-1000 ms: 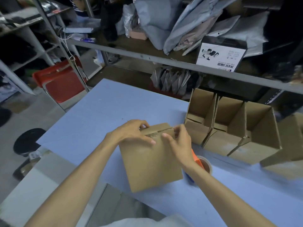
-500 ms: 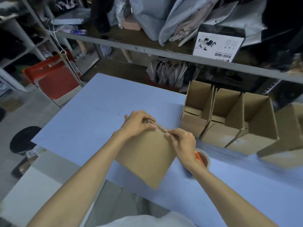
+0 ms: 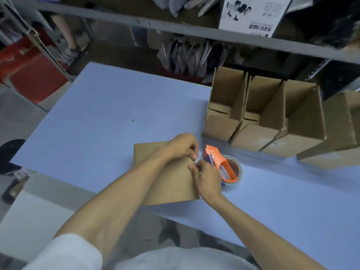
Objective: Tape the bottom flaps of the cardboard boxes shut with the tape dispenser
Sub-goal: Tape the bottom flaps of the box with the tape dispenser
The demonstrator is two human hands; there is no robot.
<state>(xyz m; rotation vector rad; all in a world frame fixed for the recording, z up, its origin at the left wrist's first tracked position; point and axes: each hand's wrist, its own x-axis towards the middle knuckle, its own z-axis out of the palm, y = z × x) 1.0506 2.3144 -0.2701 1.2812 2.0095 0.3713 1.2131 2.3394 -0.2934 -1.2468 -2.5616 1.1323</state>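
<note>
A person's two bare forearms are reaching out from the near edge of a blue counter (image 3: pixel 107 117), over a flattened cardboard box (image 3: pixel 173 187) that is lying flat close to that edge. Both hands are meeting at the box's right-hand edge. The left hand (image 3: pixel 182 147) is curling its fingers over the far corner, and the right hand (image 3: pixel 207 179) is pinching the same edge just nearer, so both are closed on the cardboard. This looks like prying the flat box open so its bottom flaps can be folded. The orange tape dispenser (image 3: pixel 214 155), with its roll of clear tape, is resting untouched on the counter just beside the right hand, probably kept there for a quick reach. No taping is happening yet. Farther right, a row of open boxes (image 3: pixel 253 137) is standing side by side, apparently already assembled. Behind them, a metal shelf (image 3: pixel 175 28) is holding grey bags.
</note>
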